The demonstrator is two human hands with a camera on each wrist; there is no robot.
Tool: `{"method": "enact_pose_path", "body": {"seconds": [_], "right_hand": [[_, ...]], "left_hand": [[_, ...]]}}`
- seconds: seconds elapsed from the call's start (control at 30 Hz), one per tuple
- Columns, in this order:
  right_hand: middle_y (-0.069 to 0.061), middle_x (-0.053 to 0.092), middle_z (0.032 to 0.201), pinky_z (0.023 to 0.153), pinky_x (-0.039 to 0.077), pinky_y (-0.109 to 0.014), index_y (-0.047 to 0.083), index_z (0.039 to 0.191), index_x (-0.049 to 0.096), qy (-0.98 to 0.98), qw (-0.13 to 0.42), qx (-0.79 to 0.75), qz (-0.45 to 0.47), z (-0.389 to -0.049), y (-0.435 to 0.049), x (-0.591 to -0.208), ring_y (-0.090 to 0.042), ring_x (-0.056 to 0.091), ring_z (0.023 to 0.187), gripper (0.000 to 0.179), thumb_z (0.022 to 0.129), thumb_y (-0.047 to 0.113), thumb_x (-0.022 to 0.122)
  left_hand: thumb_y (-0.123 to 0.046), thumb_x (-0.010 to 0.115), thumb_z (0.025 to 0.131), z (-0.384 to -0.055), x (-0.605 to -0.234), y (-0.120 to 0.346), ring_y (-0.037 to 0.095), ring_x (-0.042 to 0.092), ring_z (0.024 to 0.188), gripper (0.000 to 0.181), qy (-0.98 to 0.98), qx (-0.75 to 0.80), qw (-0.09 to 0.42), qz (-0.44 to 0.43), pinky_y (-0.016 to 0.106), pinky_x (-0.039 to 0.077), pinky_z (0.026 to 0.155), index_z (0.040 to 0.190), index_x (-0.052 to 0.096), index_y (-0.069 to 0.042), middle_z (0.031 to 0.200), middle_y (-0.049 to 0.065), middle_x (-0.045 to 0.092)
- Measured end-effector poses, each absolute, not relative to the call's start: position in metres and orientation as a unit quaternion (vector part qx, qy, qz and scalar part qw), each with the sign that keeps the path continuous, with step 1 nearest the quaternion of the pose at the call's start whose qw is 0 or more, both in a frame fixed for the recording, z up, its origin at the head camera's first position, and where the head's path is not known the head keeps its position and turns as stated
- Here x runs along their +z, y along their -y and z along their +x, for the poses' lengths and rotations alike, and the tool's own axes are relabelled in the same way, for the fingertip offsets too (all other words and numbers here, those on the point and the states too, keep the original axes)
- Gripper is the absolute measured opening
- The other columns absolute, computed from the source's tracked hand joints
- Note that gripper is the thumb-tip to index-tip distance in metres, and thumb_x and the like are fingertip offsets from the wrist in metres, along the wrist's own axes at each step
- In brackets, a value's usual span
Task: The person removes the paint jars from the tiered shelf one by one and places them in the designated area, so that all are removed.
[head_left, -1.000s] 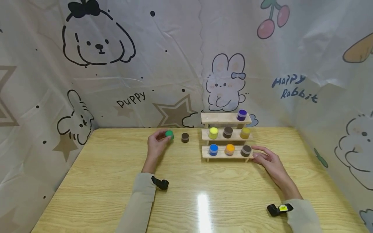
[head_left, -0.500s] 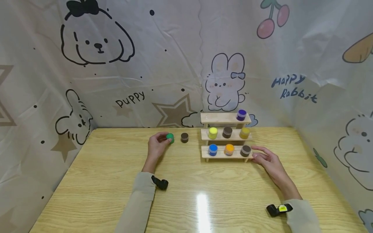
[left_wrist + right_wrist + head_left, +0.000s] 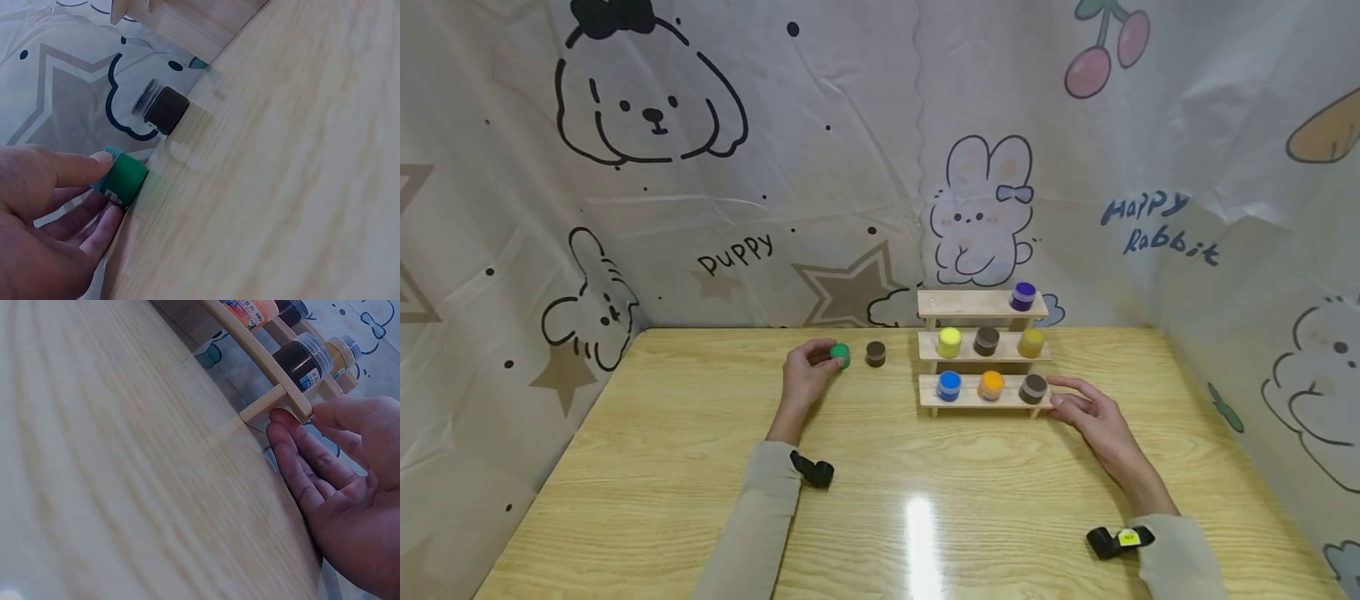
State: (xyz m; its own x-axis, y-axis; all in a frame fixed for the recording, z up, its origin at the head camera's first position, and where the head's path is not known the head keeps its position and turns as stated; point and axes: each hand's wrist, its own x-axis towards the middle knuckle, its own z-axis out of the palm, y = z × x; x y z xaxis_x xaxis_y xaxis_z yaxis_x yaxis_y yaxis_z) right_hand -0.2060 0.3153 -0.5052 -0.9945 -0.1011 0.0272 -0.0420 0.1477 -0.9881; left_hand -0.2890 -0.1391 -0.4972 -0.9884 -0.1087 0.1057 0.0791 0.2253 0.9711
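Observation:
My left hand (image 3: 806, 377) pinches a small green paint jar (image 3: 841, 356) between thumb and fingers at the back left of the table. In the left wrist view the green jar's base is at the tabletop, and the thumb lies against its clear lid. Just right of it stands a dark brown paint jar (image 3: 876, 354). My right hand (image 3: 1099, 418) grips the right end of the lowest step of a three-step wooden display rack (image 3: 970, 403). In the right wrist view its fingertips (image 3: 284, 419) are under the step's end, beside the leg.
The lowest step bears blue (image 3: 949, 386), orange (image 3: 991, 385) and dark (image 3: 1033, 388) jars. On the middle step are yellow (image 3: 949, 342), dark brown (image 3: 987, 340) and ochre (image 3: 1032, 342) jars. A purple jar (image 3: 1022, 296) stands at the top step's right end. A printed cloth (image 3: 835, 167) hangs behind.
My left hand has brought the green jar slightly down and to the right, nearer the dark brown jar. The right hand and the rack have stayed in place.

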Motion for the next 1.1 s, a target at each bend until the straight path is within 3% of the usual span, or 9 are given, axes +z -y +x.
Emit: {"method": "enact_pose_path", "body": {"seconds": [0.37,0.63,0.83,1.1], "right_hand": [[0.015,0.072,0.113,0.089,0.057,-0.023,-0.001,0.144,0.051,-0.763,0.018,-0.644,-0.045,-0.210,-0.315,-0.509,-0.008,0.071,0.100,0.047,0.105,0.024,0.061],[0.014,0.072,0.115,0.089,0.057,-0.023,-0.004,0.145,0.050,-0.756,0.025,-0.653,-0.047,-0.210,-0.317,-0.510,-0.006,0.070,0.102,0.049,0.105,0.022,0.061],[0.014,0.072,0.114,0.089,0.056,-0.022,-0.001,0.145,0.050,-0.768,0.026,-0.639,-0.039,-0.209,-0.317,-0.509,-0.008,0.071,0.100,0.050,0.105,0.026,0.061],[0.015,0.071,0.114,0.089,0.057,-0.023,-0.002,0.145,0.050,-0.764,0.025,-0.643,-0.042,-0.208,-0.318,-0.509,-0.009,0.071,0.100,0.049,0.105,0.024,0.061]], "left_hand": [[0.007,0.073,0.090,-0.293,-0.495,0.140,0.040,0.064,0.115,0.037,0.783,-0.617,0.080,-0.003,0.038,0.056,0.097,0.126,0.065,0.011,0.123,0.029,0.065],[0.004,0.072,0.092,-0.281,-0.478,0.136,0.044,0.057,0.124,0.037,0.783,-0.613,0.104,-0.011,0.049,0.050,0.104,0.128,0.063,0.010,0.132,0.030,0.060],[0.001,0.072,0.093,-0.273,-0.456,0.123,0.045,0.058,0.122,0.031,0.779,-0.608,0.142,-0.058,0.055,0.050,0.101,0.124,0.067,0.005,0.128,0.028,0.064],[-0.003,0.071,0.096,-0.262,-0.436,0.089,0.039,0.063,0.115,0.026,0.749,-0.631,0.144,-0.142,0.055,0.051,0.099,0.121,0.069,0.002,0.122,0.022,0.068]]}}
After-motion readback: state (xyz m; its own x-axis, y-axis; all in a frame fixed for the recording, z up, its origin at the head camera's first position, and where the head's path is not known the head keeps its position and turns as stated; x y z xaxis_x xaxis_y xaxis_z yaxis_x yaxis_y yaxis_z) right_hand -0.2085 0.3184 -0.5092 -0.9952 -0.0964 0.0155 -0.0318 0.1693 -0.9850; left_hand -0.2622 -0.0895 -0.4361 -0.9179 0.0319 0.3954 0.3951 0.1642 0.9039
